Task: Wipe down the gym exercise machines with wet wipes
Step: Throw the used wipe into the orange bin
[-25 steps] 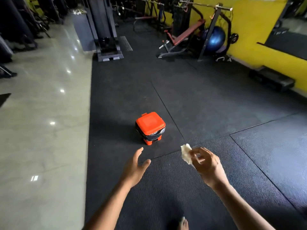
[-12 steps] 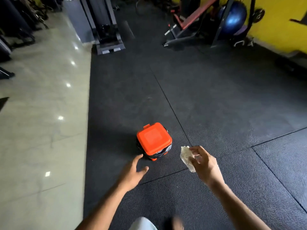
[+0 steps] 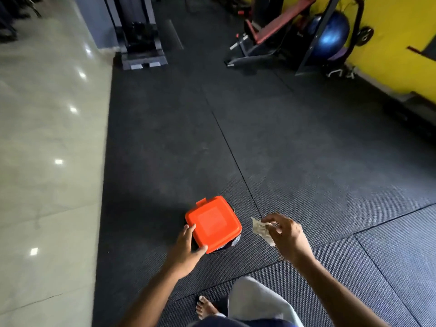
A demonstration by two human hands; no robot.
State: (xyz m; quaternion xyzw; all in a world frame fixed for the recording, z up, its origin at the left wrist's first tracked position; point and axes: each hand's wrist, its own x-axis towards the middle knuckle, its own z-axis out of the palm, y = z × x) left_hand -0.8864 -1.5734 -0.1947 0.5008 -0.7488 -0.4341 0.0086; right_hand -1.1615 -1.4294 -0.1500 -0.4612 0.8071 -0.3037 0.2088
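Observation:
A small bin with a square orange lid (image 3: 213,223) and a dark liner stands on the black rubber floor just ahead of me. My left hand (image 3: 186,247) reaches over the lid's near left corner, fingers spread, thumb and fingertips at its edge; whether it grips the lid I cannot tell. Right of the bin, at about lid height, my right hand (image 3: 286,237) pinches a crumpled, soiled white wipe (image 3: 260,228). A red weight bench (image 3: 271,31) stands far back right.
Glossy pale tiles (image 3: 47,149) cover the floor on the left. A dark machine base (image 3: 141,50) stands at the back, a blue exercise ball (image 3: 332,36) by the yellow wall (image 3: 396,43). My bare foot (image 3: 206,306) and light trouser leg show at the bottom.
I have stepped closer to the bin, which now sits nearer and lower in view. My left hand went forward from open air onto the lid's corner. The right hand still holds the wipe.

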